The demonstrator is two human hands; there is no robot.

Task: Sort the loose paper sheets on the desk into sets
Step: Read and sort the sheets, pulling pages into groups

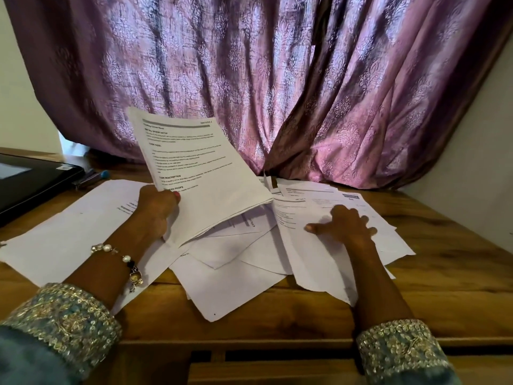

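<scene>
A: nearest the camera?
B: Two embroidered sleeve cuffs at the bottom corners, left cuff point(63, 326), right cuff point(399, 348). Beaded bracelet point(122, 259) on the left wrist. Wooden desk point(277, 315) edge runs between the arms.

A: hands?
B: Left hand point(155, 212) grips a stack of printed sheets point(200, 173) at its lower left corner, thumb on the front page. The stack is lifted off the desk and tilted up toward the camera, top page facing it; the text is mostly too blurred to read, though "TASK DESCRIPTION" is legible as a heading. Right hand point(344, 223) lies flat with fingers spread, pressing on a printed sheet point(299, 223) at the right of the pile. It isn't curled round anything.

A: rest of the paper?
B: Loose sheets point(230, 262) spread across the middle of the desk, overlapping at odd angles, several blank side up, under and between the two hands. One large sheet point(83, 232) lies to the left under the left forearm, a few lines of print showing. More printed pages point(352, 198) fan out beyond the right hand, toward the curtain.

A: farther back?
B: Dark laptop point(33, 179), lid shut, at the desk's left edge. Just beside it a pen with a blue end point(94, 176). Behind everything a purple patterned curtain point(277, 79) hangs down to the desk's far edge. Pale wall point(485, 134) on the right.
</scene>
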